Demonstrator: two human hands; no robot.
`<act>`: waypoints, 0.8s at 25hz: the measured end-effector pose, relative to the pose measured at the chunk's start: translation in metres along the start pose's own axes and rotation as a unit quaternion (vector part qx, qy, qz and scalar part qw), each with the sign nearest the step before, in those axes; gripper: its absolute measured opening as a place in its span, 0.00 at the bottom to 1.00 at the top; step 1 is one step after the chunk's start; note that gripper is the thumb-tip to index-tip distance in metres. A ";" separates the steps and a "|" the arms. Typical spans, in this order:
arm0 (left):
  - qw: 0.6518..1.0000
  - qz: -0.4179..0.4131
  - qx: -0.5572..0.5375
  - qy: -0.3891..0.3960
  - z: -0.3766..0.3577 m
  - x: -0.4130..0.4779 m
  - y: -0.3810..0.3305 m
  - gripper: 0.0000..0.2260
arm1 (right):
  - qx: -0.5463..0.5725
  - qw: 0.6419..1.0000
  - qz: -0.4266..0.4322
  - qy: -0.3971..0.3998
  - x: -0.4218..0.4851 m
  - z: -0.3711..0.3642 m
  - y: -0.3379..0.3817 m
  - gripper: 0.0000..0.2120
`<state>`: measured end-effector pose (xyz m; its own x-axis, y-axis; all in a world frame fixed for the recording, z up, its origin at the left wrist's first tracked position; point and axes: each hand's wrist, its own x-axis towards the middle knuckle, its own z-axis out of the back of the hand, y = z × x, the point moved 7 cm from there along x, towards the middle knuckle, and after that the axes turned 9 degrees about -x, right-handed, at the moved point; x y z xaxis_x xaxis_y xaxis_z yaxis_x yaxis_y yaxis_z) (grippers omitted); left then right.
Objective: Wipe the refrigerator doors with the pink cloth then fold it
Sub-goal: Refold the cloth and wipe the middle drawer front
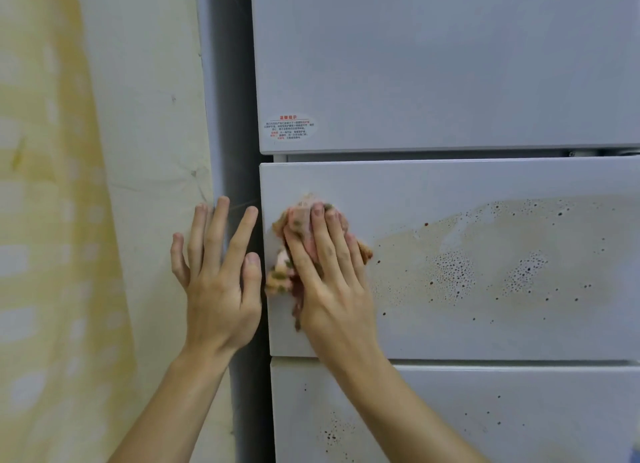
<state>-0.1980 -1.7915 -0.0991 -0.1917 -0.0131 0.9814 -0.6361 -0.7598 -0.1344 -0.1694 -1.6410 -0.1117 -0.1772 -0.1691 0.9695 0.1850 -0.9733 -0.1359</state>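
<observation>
The pink cloth (281,274) is bunched against the left end of the middle refrigerator door (450,182), and we press it there with our right hand (329,272), fingers laid straight over it rather than curled round it. Our left hand (218,282) is spread flat and holds nothing, just beside that door's edge at the refrigerator's side. A wide brownish stain (502,254) with dark specks covers most of the middle door to the right of the cloth, and the lower door (485,410) is speckled too. The upper door (433,64), with its sticker (290,127), looks clean. We judge the wiping barely half done, and the folding not yet begun.
</observation>
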 end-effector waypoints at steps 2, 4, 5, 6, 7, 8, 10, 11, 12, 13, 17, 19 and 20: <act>1.000 0.011 -0.022 -0.003 0.003 0.000 -0.001 0.24 | 0.021 0.998 -0.049 -0.028 0.003 -0.003 0.005 0.28; 0.999 0.016 -0.034 -0.002 0.001 -0.004 -0.005 0.25 | 0.046 0.998 -0.029 -0.021 -0.030 -0.013 0.018 0.26; 0.999 0.019 -0.030 -0.001 -0.001 -0.006 -0.007 0.25 | 0.052 0.999 0.008 -0.006 -0.054 -0.017 0.023 0.26; 1.000 0.021 -0.020 -0.002 -0.004 -0.010 -0.010 0.25 | 0.051 0.997 0.052 0.015 -0.079 -0.019 0.024 0.26; 1.000 0.024 -0.009 -0.003 -0.008 -0.014 -0.012 0.25 | 0.043 0.995 0.087 0.037 -0.098 -0.021 0.019 0.28; 1.000 0.026 -0.003 -0.001 -0.012 -0.017 -0.015 0.26 | 0.034 0.992 0.109 0.054 -0.111 -0.020 0.009 0.29; 1.000 0.026 -0.003 0.002 -0.021 -0.024 -0.021 0.28 | 0.027 0.993 0.103 0.056 -0.111 -0.008 -0.012 0.31; 1.000 0.025 -0.005 0.005 -0.024 -0.027 -0.023 0.28 | 0.025 0.996 0.075 0.047 -0.098 0.000 -0.022 0.32; 1.000 0.023 -0.007 0.007 -0.027 -0.028 -0.025 0.28 | 0.022 0.998 0.041 0.037 -0.078 0.007 -0.032 0.35; 1.000 0.021 -0.007 0.009 -0.028 -0.029 -0.026 0.28 | 0.019 0.999 0.015 0.023 -0.053 0.015 -0.039 0.36; 1.000 0.023 -0.009 0.001 -0.029 -0.025 -0.033 0.30 | 0.031 0.999 -0.004 -0.037 0.048 0.030 -0.046 0.27; 1.000 0.011 -0.016 -0.005 -0.028 -0.022 -0.036 0.31 | 0.020 0.999 -0.017 -0.045 0.059 0.027 -0.045 0.26; 1.000 0.003 -0.031 -0.007 -0.027 -0.020 -0.039 0.31 | 0.015 0.999 -0.019 -0.042 0.049 0.024 -0.043 0.26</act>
<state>-0.1901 -1.7440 -0.1175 -0.1855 -0.0257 0.9823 -0.6800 -0.7182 -0.1472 -0.1627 -1.6041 -0.0535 -0.1028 -0.1174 0.9877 0.2084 -0.9735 -0.0940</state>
